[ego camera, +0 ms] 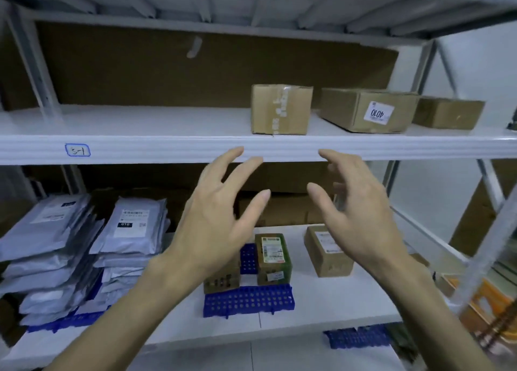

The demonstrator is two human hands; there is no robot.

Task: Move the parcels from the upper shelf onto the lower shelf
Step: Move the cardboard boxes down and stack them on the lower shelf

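Here both hands (282, 211) hover spread, empty.

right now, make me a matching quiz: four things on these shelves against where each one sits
1 box tagged 4010
2 grey mailers
3 blue grid
4 S-1 tag

A lower shelf, left
B front edge of upper shelf
C upper shelf, right
D lower shelf, middle front

Pairs: 1-C, 2-A, 3-D, 4-B
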